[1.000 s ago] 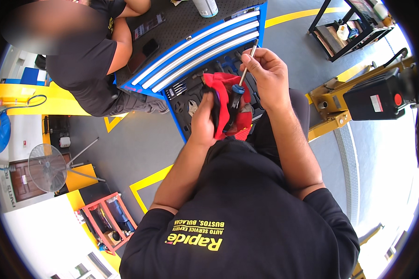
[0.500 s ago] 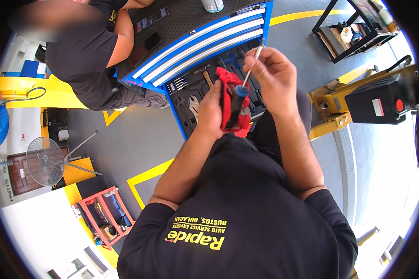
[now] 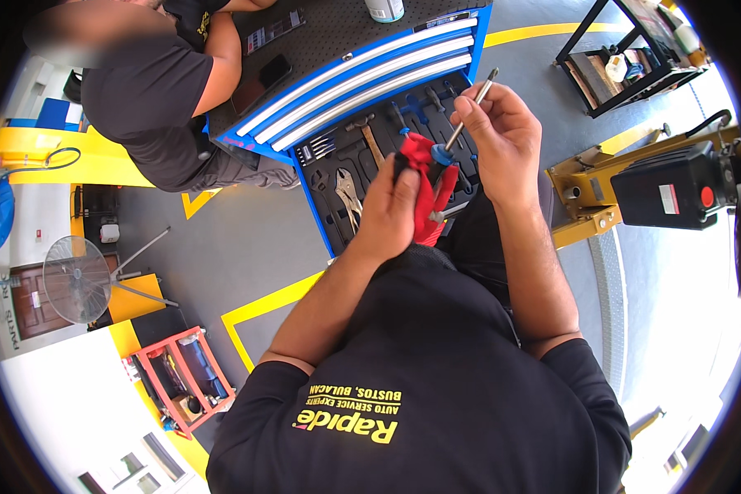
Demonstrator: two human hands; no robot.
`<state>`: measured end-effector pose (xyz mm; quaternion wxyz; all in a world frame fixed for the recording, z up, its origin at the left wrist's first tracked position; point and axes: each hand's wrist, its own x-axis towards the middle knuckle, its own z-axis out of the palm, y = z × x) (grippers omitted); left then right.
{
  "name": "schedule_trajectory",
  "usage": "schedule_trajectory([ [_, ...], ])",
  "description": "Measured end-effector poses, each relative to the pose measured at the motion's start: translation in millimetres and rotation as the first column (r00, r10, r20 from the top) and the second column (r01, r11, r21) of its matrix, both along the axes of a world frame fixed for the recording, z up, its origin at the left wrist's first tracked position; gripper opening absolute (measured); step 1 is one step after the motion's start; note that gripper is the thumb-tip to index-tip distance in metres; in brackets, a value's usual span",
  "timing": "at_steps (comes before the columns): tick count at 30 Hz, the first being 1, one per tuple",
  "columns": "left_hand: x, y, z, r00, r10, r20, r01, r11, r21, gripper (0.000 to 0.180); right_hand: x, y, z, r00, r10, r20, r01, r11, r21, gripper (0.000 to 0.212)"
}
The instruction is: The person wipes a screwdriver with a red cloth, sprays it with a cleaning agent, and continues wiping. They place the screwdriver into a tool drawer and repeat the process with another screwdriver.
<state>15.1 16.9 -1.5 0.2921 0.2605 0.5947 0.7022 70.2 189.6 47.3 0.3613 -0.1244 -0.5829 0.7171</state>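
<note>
My right hand [image 3: 502, 144] pinches the metal shank of a screwdriver [image 3: 472, 118] between thumb and fingers, its tip pointing up and to the right. The screwdriver's blue collar shows beside a red cloth [image 3: 423, 202]; the rest of its handle is mostly hidden by the cloth. My left hand [image 3: 391, 206] is closed on that cloth. Both hands are over the open drawer [image 3: 325, 216] of a blue tool cabinet [image 3: 479, 41]. In the drawer lie a hammer [image 3: 369, 142], locking pliers [image 3: 347, 196] and several other tools in dark foam.
A person in a dark shirt [image 3: 144, 103] leans on the cabinet top at the left, near a phone [image 3: 273, 72]. A can [image 3: 384, 10] stands there too. Yellow lift arm [image 3: 589, 191] and black box [image 3: 665, 183] are at the right. A fan [image 3: 77, 278] and red tool cart [image 3: 185, 379] stand left.
The screwdriver has moved right and leans further right. My right hand has shifted right and slightly down. My left hand has moved right and down with the cloth, which is now bunched differently.
</note>
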Motion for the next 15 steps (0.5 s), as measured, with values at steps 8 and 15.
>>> schedule_trajectory([
  [8,-12,-1,15,0.696,-0.212,0.686,-0.054,0.937,0.345,0.055,-4,22,-5,0.988,-0.017,-0.155,-0.013,0.982,-0.190,0.010],
  [15,-7,0,26,0.826,-0.093,-0.556,0.094,0.995,-0.027,0.049,-10,28,-8,0.994,0.046,-0.102,-0.066,0.976,-0.207,0.012],
])
